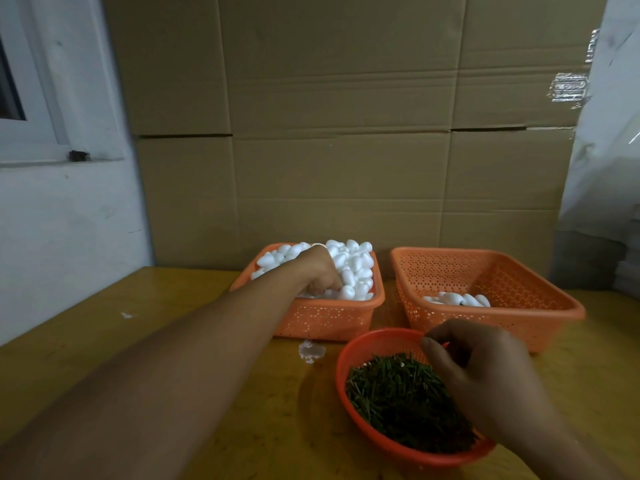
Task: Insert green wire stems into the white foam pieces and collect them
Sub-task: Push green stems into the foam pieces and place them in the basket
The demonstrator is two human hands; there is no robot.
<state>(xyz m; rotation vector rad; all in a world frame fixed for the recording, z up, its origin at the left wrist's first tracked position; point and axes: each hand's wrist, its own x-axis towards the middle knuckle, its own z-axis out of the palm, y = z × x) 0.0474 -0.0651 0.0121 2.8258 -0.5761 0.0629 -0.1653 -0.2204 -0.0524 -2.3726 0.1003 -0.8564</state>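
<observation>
- Left hand (320,271) reaches into the orange basket (325,317) full of white foam pieces (353,268); its fingers curl down among them, but whether the grip has one piece I cannot tell.
- Right hand (485,372) hovers over the round red basket (349,351) of green wire stems (398,393); thumb and fingers are bent toward each other, and a stem between them I cannot see clearly.
- Second orange basket (502,271) stands at the right, beside the first, with a few foam pieces (457,299) lying inside.
- All three baskets stand on the yellow wooden tabletop (173,306), before a wall of cardboard boxes (339,133).
- Small white scrap (311,351) lies on the tabletop near the red basket.
</observation>
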